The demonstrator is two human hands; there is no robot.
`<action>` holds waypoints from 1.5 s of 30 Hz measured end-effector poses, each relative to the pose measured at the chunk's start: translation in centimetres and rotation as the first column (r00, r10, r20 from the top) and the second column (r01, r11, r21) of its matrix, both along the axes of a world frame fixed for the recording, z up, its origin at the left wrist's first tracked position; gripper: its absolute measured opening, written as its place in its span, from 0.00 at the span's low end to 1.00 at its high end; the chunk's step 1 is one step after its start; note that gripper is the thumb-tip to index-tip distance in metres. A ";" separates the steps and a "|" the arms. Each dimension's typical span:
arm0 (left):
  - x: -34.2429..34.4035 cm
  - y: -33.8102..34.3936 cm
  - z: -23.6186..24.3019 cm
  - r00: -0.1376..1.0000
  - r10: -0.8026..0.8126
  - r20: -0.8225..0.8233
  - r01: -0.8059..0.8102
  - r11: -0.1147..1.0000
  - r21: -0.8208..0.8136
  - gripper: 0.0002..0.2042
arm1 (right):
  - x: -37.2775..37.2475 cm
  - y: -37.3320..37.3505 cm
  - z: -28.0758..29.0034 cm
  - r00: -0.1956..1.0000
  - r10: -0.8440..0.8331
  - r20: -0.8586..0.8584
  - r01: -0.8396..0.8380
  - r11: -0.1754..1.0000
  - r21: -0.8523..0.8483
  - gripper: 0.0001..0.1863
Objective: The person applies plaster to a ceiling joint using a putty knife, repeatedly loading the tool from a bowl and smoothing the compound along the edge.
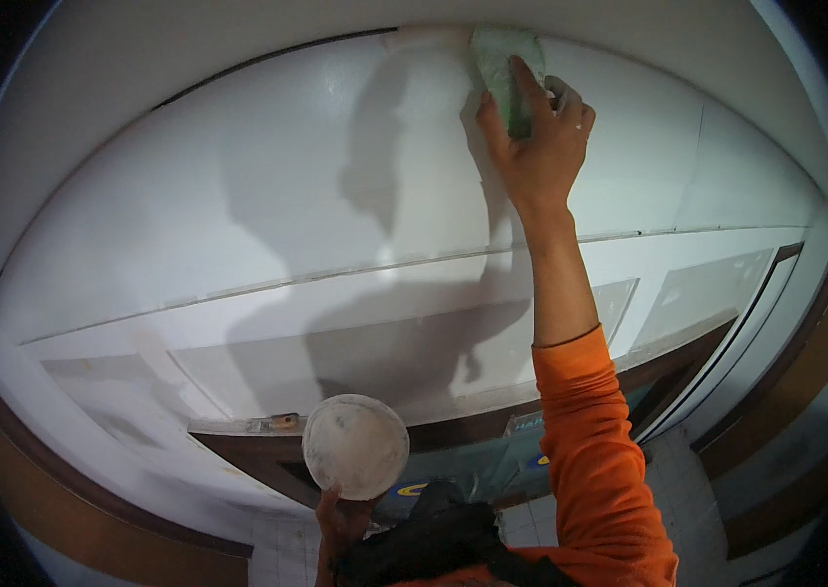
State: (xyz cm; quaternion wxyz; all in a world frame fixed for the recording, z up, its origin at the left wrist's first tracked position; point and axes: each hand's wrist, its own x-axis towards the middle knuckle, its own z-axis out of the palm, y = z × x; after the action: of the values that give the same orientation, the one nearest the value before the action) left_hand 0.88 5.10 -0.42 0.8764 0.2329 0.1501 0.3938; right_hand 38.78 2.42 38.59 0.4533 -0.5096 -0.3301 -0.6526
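My right hand (541, 137) is raised to the top of the white wall panel, arm stretched out in an orange sleeve. Its fingers grip a pale green, flat scraper-like spreader (505, 59), pressed where the panel meets the ceiling. Low in front of me, my left hand (341, 514) holds a round, whitish container (355, 445) from below and its near side. A chalky, smeared coating covers the container's face; whether it is a shallow dish or a deeper tub I cannot tell. The fingers of the left hand are partly hidden behind it.
On the ledge below the panel lies a small tool with a brownish handle (284, 422). A dark wooden frame (473, 428) with glass runs beneath the ledge. Tiled floor (683, 499) shows lower right. The ceiling (238, 39) curves close above the panel.
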 end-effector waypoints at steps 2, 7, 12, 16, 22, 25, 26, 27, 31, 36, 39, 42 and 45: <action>0.1 -0.1 0.3 1.000 0.014 -0.008 -0.014 1.000 0.008 0.42 | 0.3 0.9 -0.1 1.000 0.025 -0.016 -0.025 1.000 -0.014 0.28; 0.0 0.2 -0.2 1.000 0.006 -0.031 -0.004 0.998 0.056 0.41 | 0.0 2.7 0.1 0.998 0.061 0.022 -0.062 0.996 0.064 0.27; 0.1 1.1 -1.1 0.997 -0.075 0.020 0.074 0.996 0.051 0.41 | -1.0 3.9 0.4 0.999 0.005 -0.033 -0.001 0.994 0.112 0.26; 0.7 0.7 0.4 0.999 -0.052 -0.006 0.052 0.998 0.045 0.42 | -1.8 3.5 0.8 0.997 -0.062 -0.044 0.065 0.996 0.066 0.25; 0.9 0.9 -0.2 0.995 -0.097 0.038 0.094 0.993 0.068 0.43 | -3.7 -1.4 1.8 0.973 -0.156 -0.171 0.113 0.965 -0.236 0.25; 0.6 0.9 -0.8 0.996 -0.092 -0.022 0.092 0.996 0.016 0.43 | -4.4 -3.6 0.3 0.988 -0.105 -0.111 0.063 0.943 -0.328 0.25; 0.6 0.8 -0.7 0.994 -0.105 -0.035 0.106 0.994 0.028 0.42 | -4.5 -4.5 -0.3 0.995 -0.081 -0.065 0.054 0.939 -0.340 0.25; 0.6 0.8 -0.5 0.992 -0.116 -0.049 0.118 0.992 0.040 0.42 | -4.6 -5.3 -1.2 0.994 0.054 -0.093 -0.084 0.928 -0.363 0.25; 1.4 -0.3 1.2 0.990 -0.115 -0.080 0.123 0.988 0.093 0.41 | -5.5 -7.5 -5.9 0.653 0.571 -0.498 -0.743 0.611 -0.274 0.22; 1.2 -0.4 1.8 0.990 -0.033 -0.141 0.047 0.994 0.101 0.38 | -5.1 -6.9 -13.4 -0.312 0.623 -0.717 -0.906 0.033 0.423 0.25; 1.7 -0.6 1.7 0.990 -0.002 -0.138 0.010 0.998 0.057 0.35 | -5.7 -7.2 -17.4 -0.538 0.528 -0.657 -0.799 -0.069 0.598 0.29; 1.3 -0.1 0.9 0.997 0.012 -0.072 -0.007 0.998 0.061 0.33 | -7.6 -7.5 -20.7 -0.609 0.414 -0.677 -0.760 -0.058 0.648 0.31; 1.2 0.0 0.3 0.998 0.009 -0.065 0.004 0.982 0.191 0.31 | -9.1 -7.6 -25.7 -0.648 0.367 -0.667 -0.720 -0.009 0.694 0.33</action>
State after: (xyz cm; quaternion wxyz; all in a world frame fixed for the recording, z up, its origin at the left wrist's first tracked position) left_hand 2.09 5.14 -0.15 0.8441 0.3288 0.1407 0.3996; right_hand 29.72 -5.18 12.91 0.7468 -0.4206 -0.3160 0.4069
